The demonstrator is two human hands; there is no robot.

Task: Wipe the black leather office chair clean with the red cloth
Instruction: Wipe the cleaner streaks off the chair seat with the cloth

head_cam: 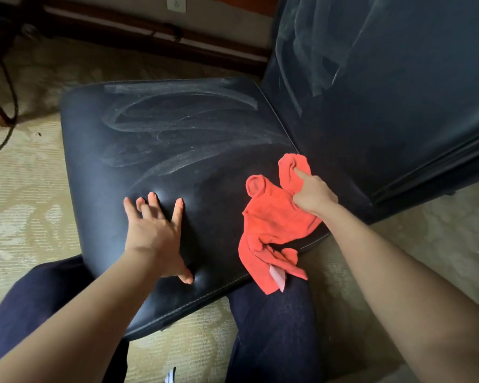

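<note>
The black leather office chair fills the middle of the view, its seat [161, 150] streaked with pale wipe marks and its backrest [385, 87] rising at the right, also streaked. My left hand [156, 230] presses flat on the front of the seat with its fingers spread. My right hand [313, 193] grips the red cloth [271, 225] near the seat's right edge, close to the backrest, with one finger pushed into a fold. The cloth trails off the seat's edge, a pale tag at its lower corner.
My legs in dark trousers [271, 327] are under and beside the seat's front edge. Patterned beige carpet [22, 205] surrounds the chair. A dark cable [9, 128] and a wooden furniture leg lie at the far left. A wall socket [176, 2] sits above the dark baseboard.
</note>
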